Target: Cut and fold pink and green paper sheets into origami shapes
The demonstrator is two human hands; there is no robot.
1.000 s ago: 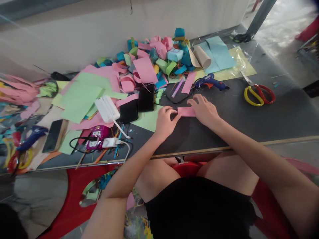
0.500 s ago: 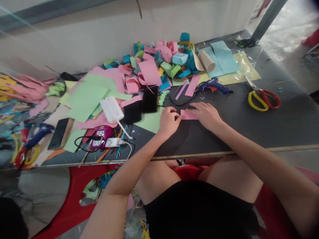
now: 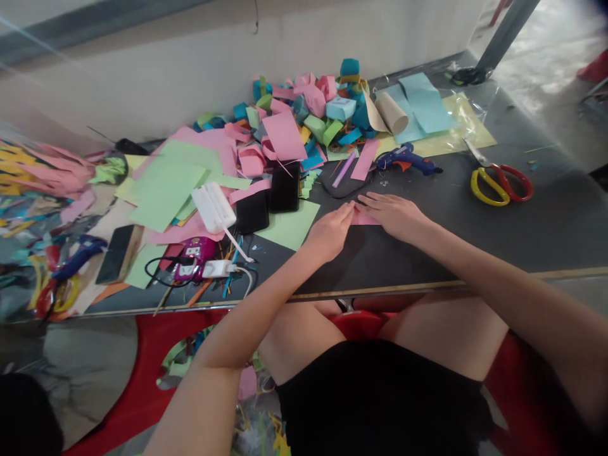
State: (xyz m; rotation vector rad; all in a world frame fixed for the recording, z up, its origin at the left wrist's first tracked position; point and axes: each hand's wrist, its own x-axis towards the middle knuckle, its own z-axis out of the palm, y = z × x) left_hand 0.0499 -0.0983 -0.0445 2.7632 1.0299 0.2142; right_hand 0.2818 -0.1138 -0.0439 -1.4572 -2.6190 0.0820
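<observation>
Pink paper, cut as a short strip [image 3: 365, 218], is held down flat on the dark table [image 3: 456, 244] beneath the fingers of both hands. Its left end is covered by the left hand [image 3: 331, 232], whose fingers are stretched out and pressed together. By the right hand [image 3: 395, 216] the upper part and right end are covered, its fingers extended and slightly spread. The two sets of fingertips are brought close together at the strip's upper edge; whether they touch cannot be told.

Just beyond the hands, a black cord [image 3: 349, 196] is looped on the tabletop, with a purple stick [image 3: 344, 170], a second pink strip [image 3: 365, 159] and a blue glue gun [image 3: 409, 159] laid near it. To the left, a green sheet [image 3: 293, 227] is partly covered by two black flat objects [image 3: 284, 190]. Farther right, scissors [image 3: 498, 182] with one yellow and one red handle are set down. Along the wall, coloured paper loops [image 3: 316, 120] are heaped, and beside them a cardboard tube [image 3: 392, 113] is rested by pale blue sheets [image 3: 430, 104].
</observation>
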